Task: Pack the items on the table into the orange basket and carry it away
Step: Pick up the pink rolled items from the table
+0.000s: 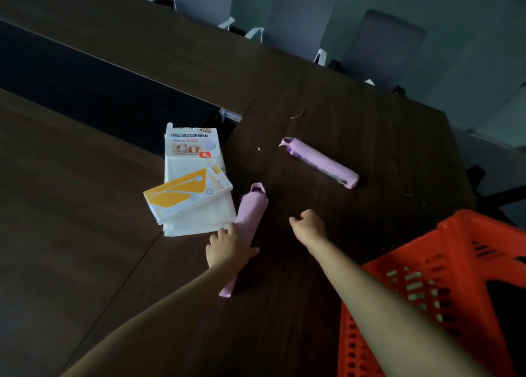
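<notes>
I see the left hand [227, 248] wrapped over the near pink roll [252, 211], which lies flat on the surface [85, 206]. Right hand [308, 225] is above the surface, fingers loosely curled, holding nothing. Far pink roll [321, 160] lies well apart. Yellow box [187, 196] sits on the white cloth pack [192, 154]. Orange basket [455, 262] at my near right.
</notes>
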